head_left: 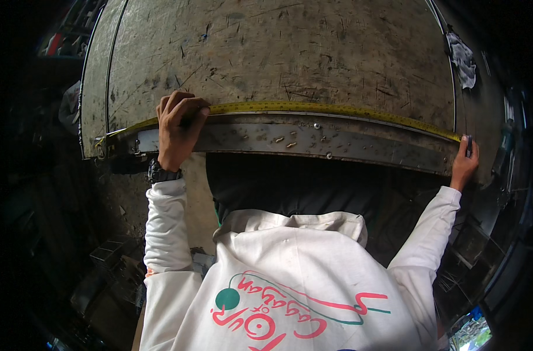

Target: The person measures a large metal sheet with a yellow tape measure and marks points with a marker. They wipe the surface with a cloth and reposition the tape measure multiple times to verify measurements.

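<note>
A yellow tape measure [313,107] lies stretched across the near part of a worn wooden worktable [330,52], bowing slightly along a thin metal edge. My left hand [181,126], with a dark watch on its wrist, bends over the blade near its left end, thumb and fingers closed on it. At the far right, my right hand [466,161] grips the tape's right end by the table corner. Something small and dark shows between its fingers, too small to make out. Along the table's near edge runs a flat grey metal strip [237,138] with rusty spots and bolt heads.
Thin metal rods [110,64] run along the table's left and right sides. A pale rag [462,58] hangs beyond the right edge. Dark clutter and a wire rack [109,253] stand low on the left. More metal frames [471,243] stand below my right arm.
</note>
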{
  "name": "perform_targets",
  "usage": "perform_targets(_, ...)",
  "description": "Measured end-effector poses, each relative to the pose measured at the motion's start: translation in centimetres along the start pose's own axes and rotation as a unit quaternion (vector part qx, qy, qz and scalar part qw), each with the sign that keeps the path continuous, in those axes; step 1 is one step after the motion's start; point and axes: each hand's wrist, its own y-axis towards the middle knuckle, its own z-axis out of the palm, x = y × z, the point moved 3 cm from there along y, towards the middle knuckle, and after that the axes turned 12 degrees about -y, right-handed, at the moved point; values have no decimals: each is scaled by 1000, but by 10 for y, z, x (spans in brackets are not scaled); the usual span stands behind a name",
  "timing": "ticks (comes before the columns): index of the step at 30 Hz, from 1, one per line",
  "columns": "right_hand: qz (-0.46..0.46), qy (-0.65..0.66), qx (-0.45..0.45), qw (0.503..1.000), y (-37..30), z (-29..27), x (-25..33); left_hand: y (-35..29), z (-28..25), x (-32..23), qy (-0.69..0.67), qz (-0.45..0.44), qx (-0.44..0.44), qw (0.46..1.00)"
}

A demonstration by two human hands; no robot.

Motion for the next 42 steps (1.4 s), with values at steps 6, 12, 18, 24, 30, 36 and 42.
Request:
perform_targets(6,3,17,4,1000,-1,3,-10,0,2,-3,12,-11,19,1000)
perform_targets(12,15,-15,11,1000,-3,0,0,2,2,-3,-4,-40,40,998)
perform_targets(18,-2,6,-2,1000,-2,1,1,4,2,-1,-27,-74,43,996)
perform_targets(24,14,-1,16,1000,-2,3,-12,7,2,1,-56,-98,66,991)
perform_targets(30,15,31,12,999,2,11,-23,8,-2,-2,-52,-70,65,994)
perform_targets(36,57,88,60,993,2,3,-22,12,-4,-3,-42,-80,72,993)
perform_targets(42,101,25,7,995,3,-27,30,18,-4,-13,-76,-43,72,994)
